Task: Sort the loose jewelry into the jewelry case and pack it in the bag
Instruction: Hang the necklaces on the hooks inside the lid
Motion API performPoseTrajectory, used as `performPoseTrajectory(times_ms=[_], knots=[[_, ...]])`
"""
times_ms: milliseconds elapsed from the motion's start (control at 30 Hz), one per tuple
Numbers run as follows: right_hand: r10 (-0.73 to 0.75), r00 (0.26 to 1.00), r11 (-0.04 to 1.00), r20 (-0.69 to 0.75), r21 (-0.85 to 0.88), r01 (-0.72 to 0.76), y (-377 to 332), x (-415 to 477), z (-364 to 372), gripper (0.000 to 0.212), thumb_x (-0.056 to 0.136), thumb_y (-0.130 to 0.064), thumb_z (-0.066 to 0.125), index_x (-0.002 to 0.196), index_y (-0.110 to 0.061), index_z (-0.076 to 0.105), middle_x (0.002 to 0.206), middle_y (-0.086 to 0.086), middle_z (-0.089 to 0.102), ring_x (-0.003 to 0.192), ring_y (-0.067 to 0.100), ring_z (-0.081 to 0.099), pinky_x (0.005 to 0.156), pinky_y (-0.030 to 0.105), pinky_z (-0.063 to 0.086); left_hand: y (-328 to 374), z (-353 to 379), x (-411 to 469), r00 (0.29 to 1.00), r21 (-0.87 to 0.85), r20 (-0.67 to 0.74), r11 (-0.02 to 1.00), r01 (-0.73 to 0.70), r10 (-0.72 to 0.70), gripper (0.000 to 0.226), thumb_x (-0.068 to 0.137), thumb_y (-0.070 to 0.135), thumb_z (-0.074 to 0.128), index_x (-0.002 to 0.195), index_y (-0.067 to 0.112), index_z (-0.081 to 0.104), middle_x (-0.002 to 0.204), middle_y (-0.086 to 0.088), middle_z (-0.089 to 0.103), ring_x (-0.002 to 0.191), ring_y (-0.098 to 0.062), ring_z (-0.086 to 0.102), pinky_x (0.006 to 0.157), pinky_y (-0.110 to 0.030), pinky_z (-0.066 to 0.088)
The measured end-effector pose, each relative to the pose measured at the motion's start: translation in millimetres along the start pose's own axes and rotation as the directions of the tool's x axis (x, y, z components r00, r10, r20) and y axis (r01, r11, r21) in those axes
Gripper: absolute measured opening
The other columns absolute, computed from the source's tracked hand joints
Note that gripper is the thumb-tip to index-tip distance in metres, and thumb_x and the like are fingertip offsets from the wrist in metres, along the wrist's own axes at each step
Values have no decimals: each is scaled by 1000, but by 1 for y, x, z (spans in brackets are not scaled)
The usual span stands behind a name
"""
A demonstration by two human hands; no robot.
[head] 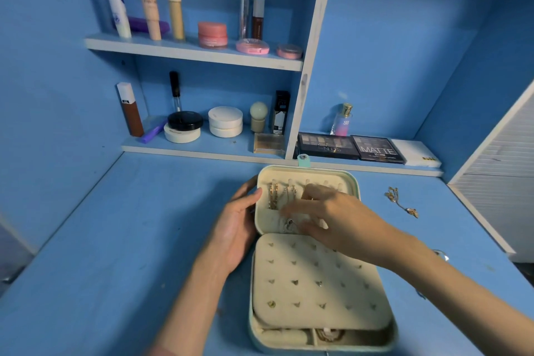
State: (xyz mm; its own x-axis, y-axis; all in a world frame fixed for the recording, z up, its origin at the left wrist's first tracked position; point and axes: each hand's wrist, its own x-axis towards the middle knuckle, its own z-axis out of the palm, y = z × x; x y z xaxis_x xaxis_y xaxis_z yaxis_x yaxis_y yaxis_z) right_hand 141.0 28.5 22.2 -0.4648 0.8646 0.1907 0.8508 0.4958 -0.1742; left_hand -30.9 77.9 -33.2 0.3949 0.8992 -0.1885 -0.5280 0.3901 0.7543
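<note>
An open cream jewelry case (318,324) lies on the blue desk, its lid (265,173) folded back away from me. Gold chains (273,195) hang on hooks inside the lid. A padded earring panel (315,283) covers the base and holds small studs. My left hand (237,228) rests against the lid's left edge with its fingers straight. My right hand (326,211) reaches across the lid's inside, blurred, fingers spread over the lid pocket where a silvery piece (289,224) shows. A loose gold necklace (400,202) lies on the desk to the right.
Shelves behind hold cosmetics: tubes, jars, compacts, a perfume bottle (342,120) and eyeshadow palettes (349,147). A small shiny object (440,254) lies beyond my right forearm. A white slatted surface (497,159) borders the desk at right.
</note>
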Motion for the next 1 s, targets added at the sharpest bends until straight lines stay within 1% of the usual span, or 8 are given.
performPoseTrajectory(times_ms=[133, 300, 400, 533, 700, 833, 933, 1000], knots=[[-40, 999, 999, 35, -36, 41, 2, 6, 1, 26, 81, -16, 63, 104, -28, 69, 81, -8, 42, 81, 22, 54, 60, 29, 36, 0, 0, 0, 1000, 0, -6, 1000, 1, -1, 54, 78, 15, 57, 131, 13, 55, 125, -17, 63, 111, -31, 59, 94, -43, 46], [8, 997, 1000, 82, 13, -9, 3, 13, -2, 9, 84, -22, 62, 92, -24, 64, 83, -12, 40, 80, 17, 51, 70, 36, 45, 0, -1, 0, 1000, 2, 0, 1000, 5, -5, 53, 78, 15, 57, 131, 13, 55, 123, -15, 65, 107, -27, 60, 91, -40, 48], [103, 994, 990, -36, 97, -99, 5, 16, -4, 5, 82, -19, 65, 85, -22, 67, 73, -14, 45, 66, 5, 46, 66, 30, 42, 0, -1, 0, 1000, 9, -6, 1000, -3, 3, 52, 78, 14, 56, 130, 12, 56, 120, -13, 67, 106, -26, 61, 92, -39, 47], [244, 963, 965, -112, 128, -230, 12, 17, 0, 7, 84, -20, 63, 88, -23, 68, 70, -18, 47, 70, 11, 47, 69, 28, 43, 0, 0, 0, 1000, 4, -2, 1000, 1, -1, 51, 78, 14, 56, 129, 13, 57, 118, -13, 67, 107, -26, 61, 91, -39, 48], [245, 970, 950, -7, 201, -239, 11, 8, 1, 4, 84, -20, 64, 86, -23, 65, 78, -5, 63, 71, 10, 51, 70, 32, 48, 0, 0, 0, 1000, 8, 7, 1000, -3, 3, 50, 77, 14, 57, 127, 14, 59, 115, -11, 69, 104, -25, 62, 89, -38, 49], [266, 955, 945, 130, 161, -285, 6, 6, -1, 9, 83, -25, 63, 82, -26, 54, 80, -9, 51, 74, 11, 46, 66, 25, 40, 1, 0, 0, 1000, 3, 13, 1000, -3, 3, 48, 78, 14, 56, 125, 14, 59, 110, -10, 70, 98, -23, 65, 84, -37, 52], [256, 960, 955, 111, 127, -269, 3, 7, 0, 4, 82, -18, 58, 85, -16, 58, 80, -12, 47, 81, 13, 46, 67, 23, 37, 1, 0, -1, 1000, 1, 11, 1000, 4, -4, 49, 78, 14, 57, 127, 14, 58, 114, -12, 69, 102, -26, 63, 89, -40, 49], [218, 972, 970, 89, 88, -226, 0, 6, 0, 13, 82, -16, 56, 95, -17, 57, 80, -12, 48, 81, 15, 46, 66, 24, 35, 1, 0, -1, 1000, 5, 8, 1000, 3, -3, 49, 78, 14, 57, 127, 14, 58, 115, -12, 68, 105, -27, 61, 93, -42, 48]])
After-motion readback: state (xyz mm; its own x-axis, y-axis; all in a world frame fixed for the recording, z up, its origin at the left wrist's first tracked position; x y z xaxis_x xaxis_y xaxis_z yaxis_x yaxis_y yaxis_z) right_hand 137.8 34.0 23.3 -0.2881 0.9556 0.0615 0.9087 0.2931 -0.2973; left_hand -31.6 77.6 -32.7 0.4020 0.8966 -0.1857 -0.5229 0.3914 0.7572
